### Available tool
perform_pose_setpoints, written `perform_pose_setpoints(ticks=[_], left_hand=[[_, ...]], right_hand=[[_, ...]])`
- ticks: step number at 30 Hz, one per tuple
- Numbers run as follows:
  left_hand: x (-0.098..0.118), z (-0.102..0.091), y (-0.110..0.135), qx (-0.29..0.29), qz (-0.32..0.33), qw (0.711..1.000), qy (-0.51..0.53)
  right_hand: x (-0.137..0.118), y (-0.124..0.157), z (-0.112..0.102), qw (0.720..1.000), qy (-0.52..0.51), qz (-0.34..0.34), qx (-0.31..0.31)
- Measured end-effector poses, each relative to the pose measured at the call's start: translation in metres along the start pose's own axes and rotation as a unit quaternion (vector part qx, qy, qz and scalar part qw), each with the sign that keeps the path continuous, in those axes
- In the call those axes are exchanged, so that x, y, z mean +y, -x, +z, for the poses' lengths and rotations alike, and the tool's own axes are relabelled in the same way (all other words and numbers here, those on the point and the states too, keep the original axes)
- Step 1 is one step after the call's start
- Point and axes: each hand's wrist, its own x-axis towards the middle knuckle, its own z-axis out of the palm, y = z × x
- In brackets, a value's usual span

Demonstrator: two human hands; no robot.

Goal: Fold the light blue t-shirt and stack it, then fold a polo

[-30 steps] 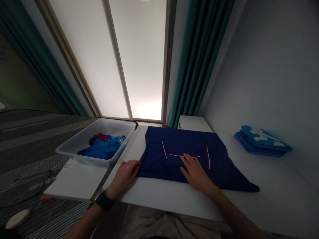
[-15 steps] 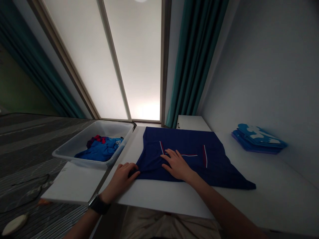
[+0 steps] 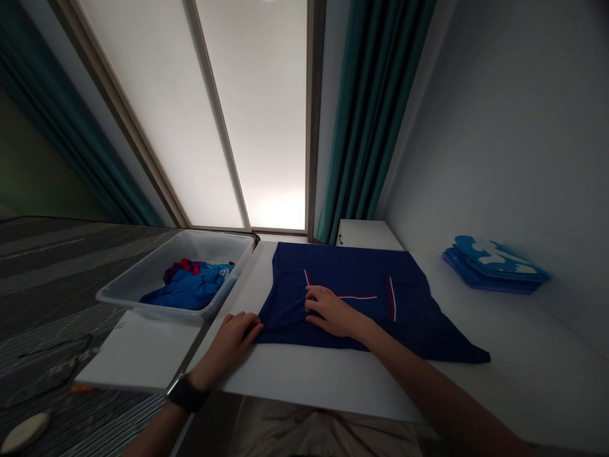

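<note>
Navy shirt (image 3: 354, 263), laid flat at 12 o'clock on the white surface (image 3: 309, 381). Your right grip (image 3: 332, 312): wide, palm flat on the cloth, well placed for even pressure. Your left grip (image 3: 229, 346): narrow at the shirt's 7 o'clock corner; hold cannot be told.

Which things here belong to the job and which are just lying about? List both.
In use: navy shirt with red-and-white piping; left hand; right hand.
Lying about: blue clothes in the plastic tub; stacked blue garments by the wall.
</note>
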Motion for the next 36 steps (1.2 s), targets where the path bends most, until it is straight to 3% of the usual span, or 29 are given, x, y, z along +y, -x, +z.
perform_pose_setpoints(ticks=[6, 11, 15, 20, 25, 36], left_hand=[[-0.002, 0.001, 0.002, -0.003, -0.004, 1.000, 0.015], [-0.002, -0.001, 0.002, 0.008, 0.013, 1.000, -0.016], [0.014, -0.004, -0.009, 0.028, 0.061, 0.995, -0.080], [0.041, 0.004, -0.030, -0.024, 0.109, 0.986, -0.126], [0.046, 0.013, -0.041, -0.056, 0.101, 0.985, -0.127], [0.033, 0.015, -0.044, -0.065, 0.088, 0.994, -0.027]], right_hand=[[-0.001, -0.009, 0.013, 0.996, -0.025, 0.080, 0.013], [-0.009, -0.009, 0.017, 0.995, 0.008, 0.094, 0.037], [0.000, -0.008, 0.009, 0.994, -0.008, 0.096, 0.043], [0.024, -0.008, 0.000, 0.987, 0.037, 0.154, 0.033], [0.026, -0.007, 0.003, 0.990, 0.064, 0.129, 0.012], [0.036, -0.026, 0.001, 0.991, 0.089, 0.096, 0.000]])
